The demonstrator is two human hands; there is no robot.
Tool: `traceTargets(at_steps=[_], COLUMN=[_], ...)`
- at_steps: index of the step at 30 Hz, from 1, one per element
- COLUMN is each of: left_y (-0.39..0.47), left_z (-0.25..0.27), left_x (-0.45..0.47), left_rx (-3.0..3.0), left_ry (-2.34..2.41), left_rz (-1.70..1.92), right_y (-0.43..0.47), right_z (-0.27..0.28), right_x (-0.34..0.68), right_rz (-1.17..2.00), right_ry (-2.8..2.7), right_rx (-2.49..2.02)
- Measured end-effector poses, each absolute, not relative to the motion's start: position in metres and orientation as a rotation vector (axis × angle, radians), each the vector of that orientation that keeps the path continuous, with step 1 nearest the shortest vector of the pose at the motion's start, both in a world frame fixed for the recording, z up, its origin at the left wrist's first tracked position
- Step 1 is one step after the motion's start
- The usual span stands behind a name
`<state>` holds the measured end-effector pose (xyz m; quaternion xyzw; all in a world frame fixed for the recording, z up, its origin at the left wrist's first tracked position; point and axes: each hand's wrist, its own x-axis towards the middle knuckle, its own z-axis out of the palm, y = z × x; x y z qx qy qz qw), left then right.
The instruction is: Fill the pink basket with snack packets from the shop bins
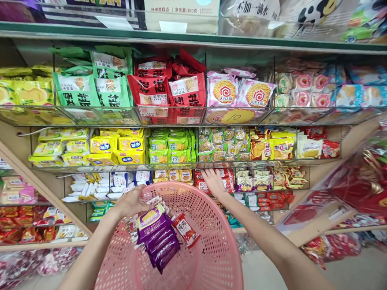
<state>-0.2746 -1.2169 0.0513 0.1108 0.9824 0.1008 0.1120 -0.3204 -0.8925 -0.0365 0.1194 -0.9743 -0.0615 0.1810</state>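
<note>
My left hand (133, 203) is closed on the rim of a pink perforated plastic basket (216, 236), with its fingertips inside. Purple soda biscuit packs (158, 238), a small red packet (186, 230) and some white packets (159, 202) lie in the basket near that hand. Beyond the basket's far rim, my right hand (213, 181) reaches into a low shelf compartment. Its fingers are stretched out over red packets (227, 178), seemingly touching them; the fingertips are partly hard to make out. Small yellow cookie packs (173, 175) sit just left of it.
Tiered shelves with clear dividers and front lips hold green bags (77, 89), red bags (186, 90) and yellow packs (130, 145). Slanted wooden side panels (25, 161) flank them. Bagged goods (367, 172) bulge in at right. Large packages (184, 6) stand on the top shelf.
</note>
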Motion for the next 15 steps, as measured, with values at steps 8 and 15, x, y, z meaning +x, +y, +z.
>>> traceTargets(at_steps=[8, 15], left_y=[-1.220, -1.221], left_z=[0.049, 0.043], left_x=[-0.275, -0.277], left_rx=[0.308, 0.329], left_ry=[2.881, 2.898], left_rz=[0.329, 0.282], right_y=[-0.892, -0.876], right_z=[-0.032, -0.016], right_x=[-0.314, -0.286], right_rz=[-0.178, -0.147], right_ry=[-2.740, -2.701], right_rx=[0.341, 0.397])
